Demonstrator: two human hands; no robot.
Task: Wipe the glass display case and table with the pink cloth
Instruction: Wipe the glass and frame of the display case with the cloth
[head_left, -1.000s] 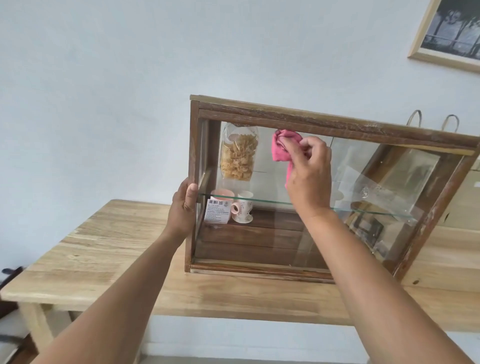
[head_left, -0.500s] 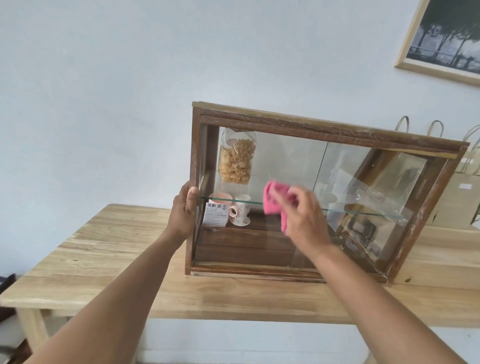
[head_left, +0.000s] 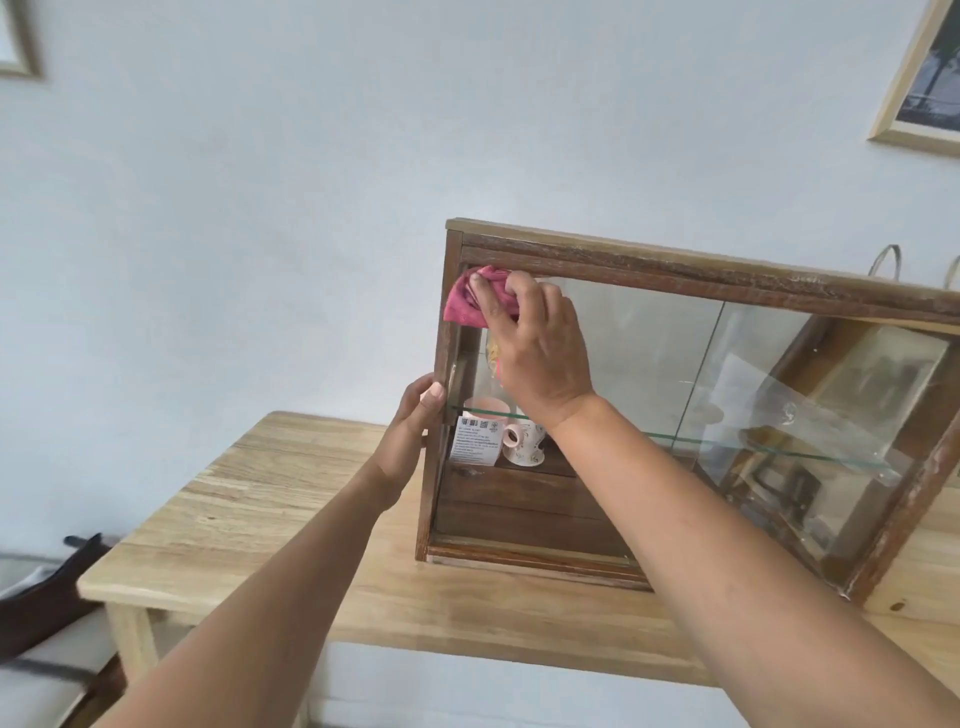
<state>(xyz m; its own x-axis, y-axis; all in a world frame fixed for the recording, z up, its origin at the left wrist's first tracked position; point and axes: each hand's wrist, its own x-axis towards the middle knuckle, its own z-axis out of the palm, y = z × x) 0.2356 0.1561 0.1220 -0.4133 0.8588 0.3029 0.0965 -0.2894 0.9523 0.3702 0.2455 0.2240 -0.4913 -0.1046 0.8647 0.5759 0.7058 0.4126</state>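
A wood-framed glass display case (head_left: 727, 270) stands on a light wooden table (head_left: 270, 499). My right hand (head_left: 535, 348) presses a bunched pink cloth (head_left: 470, 299) against the front glass in the case's top left corner. My left hand (head_left: 413, 431) grips the case's left upright post at mid-height. Behind the glass, small cups (head_left: 522, 441) and a printed card (head_left: 475, 441) sit under a glass shelf. My right hand hides most of the jar on the shelf.
A framed picture (head_left: 922, 83) hangs on the wall at the upper right, and another frame's corner (head_left: 18, 47) shows at the upper left. Bag handles (head_left: 522, 262) rise behind the case. A dark chair (head_left: 47, 597) stands left of the table.
My right hand swept the cloth down from the upper middle of the glass, then up and left into the top left corner. My left hand stayed on the post. The view shifted left.
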